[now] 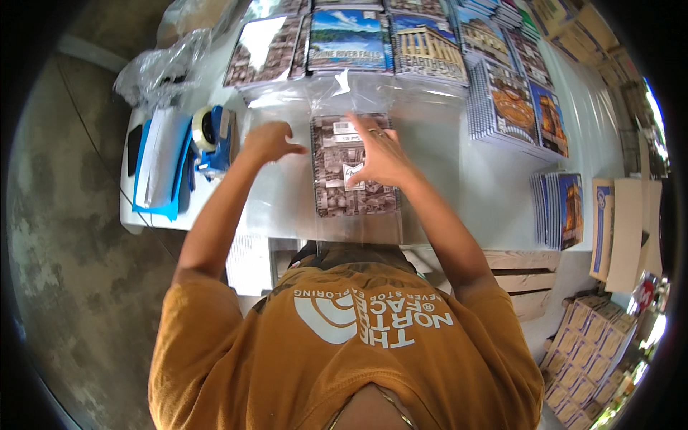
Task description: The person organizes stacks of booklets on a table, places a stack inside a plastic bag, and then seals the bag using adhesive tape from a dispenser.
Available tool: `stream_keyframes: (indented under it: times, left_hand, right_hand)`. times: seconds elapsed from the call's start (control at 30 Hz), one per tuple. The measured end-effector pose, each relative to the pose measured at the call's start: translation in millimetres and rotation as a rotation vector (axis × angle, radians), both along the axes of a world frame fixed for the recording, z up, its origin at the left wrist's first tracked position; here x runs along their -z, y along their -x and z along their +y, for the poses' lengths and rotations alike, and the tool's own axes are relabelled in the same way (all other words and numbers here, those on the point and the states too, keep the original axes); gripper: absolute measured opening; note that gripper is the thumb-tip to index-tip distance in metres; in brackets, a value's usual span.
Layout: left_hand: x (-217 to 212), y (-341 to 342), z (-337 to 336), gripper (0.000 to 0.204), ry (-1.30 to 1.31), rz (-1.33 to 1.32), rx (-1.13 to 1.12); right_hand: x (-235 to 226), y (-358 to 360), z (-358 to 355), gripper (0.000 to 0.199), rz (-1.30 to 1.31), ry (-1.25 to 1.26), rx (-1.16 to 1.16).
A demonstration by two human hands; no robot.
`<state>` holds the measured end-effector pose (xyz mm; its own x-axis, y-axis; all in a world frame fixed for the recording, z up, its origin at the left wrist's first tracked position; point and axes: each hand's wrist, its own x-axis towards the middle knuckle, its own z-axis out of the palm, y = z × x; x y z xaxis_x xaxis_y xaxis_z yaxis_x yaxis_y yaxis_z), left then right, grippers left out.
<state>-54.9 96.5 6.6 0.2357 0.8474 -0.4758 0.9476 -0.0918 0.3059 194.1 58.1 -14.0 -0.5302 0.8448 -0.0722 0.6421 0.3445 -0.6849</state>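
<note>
In front of me lies a spiral notebook (337,197) with a brown-grey picture cover and white labels. See-through plastic film (365,231) stretches past its near edge and beyond its far edge. My right hand (381,154) is over the notebook's right half, fingers and thumb spread, the thumb near a white label. Whether it presses on the cover is hard to tell. Just left of the notebook's binding hovers my left hand (272,142), its fingers curved and apart from the thumb, with nothing in it.
Stacked spiral notebooks (349,43) line the table's far side. More stacks (505,104) and a leaning pile (559,211) stand right. Left are a blue tape dispenser (215,143), papers in a blue folder (161,161) and crumpled plastic (168,72). Cardboard boxes (588,344) fill the right.
</note>
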Motion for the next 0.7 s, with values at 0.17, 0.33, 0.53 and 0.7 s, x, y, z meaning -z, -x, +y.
stream_keyframes:
  times: [0.17, 0.33, 0.53, 0.7]
  left_hand:
    - [86, -53, -66, 0.07, -0.167, -0.502, -0.476]
    - [9, -64, -102, 0.071, -0.203, -1.341, -0.712]
    - [-13, -56, -86, 0.071, -0.541, -1.228, -0.433]
    - [-19, -74, -98, 0.038, -0.775, -1.1, -0.598]
  right_hand:
    - [109, -25, -8, 0.104, 0.113, 0.051, 0.644]
    - [-15, -13, -33, 0.079, 1.12, 0.126, 0.456]
    - [-44, 4, -30, 0.06, 1.025, -0.208, 0.462]
    - [-40, 21, -25, 0.04, 1.014, -0.131, 0.742]
